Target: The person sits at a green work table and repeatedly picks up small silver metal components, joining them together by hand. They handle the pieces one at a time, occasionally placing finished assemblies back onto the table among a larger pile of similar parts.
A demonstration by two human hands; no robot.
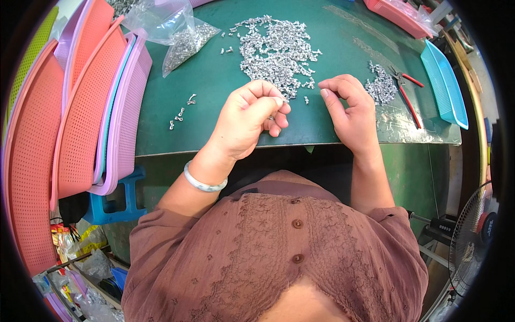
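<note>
Above the near part of the green table (pixel 204 129), my left hand (pixel 249 112) pinches a small silver metal part (pixel 285 100) between thumb and forefinger. Most of that part is hidden by the fingers. To its right, my right hand (pixel 351 110) is curled with thumb and forefinger close together; whether anything lies between them I cannot make out. A large pile of small silver metal parts (pixel 276 48) spreads just beyond both hands. A smaller pile of similar parts (pixel 381 86) is right of my right hand, beside red-handled pliers (pixel 405 91). Several loose pieces (pixel 180 114) lie left of my left hand.
Stacked pink, purple and green perforated baskets (pixel 88 107) line the left side. A clear plastic bag (pixel 188 45) of metal parts lies at the far left of the table. A light-blue basket (pixel 444 86) leans at the right edge. A fan (pixel 475 236) stands at lower right.
</note>
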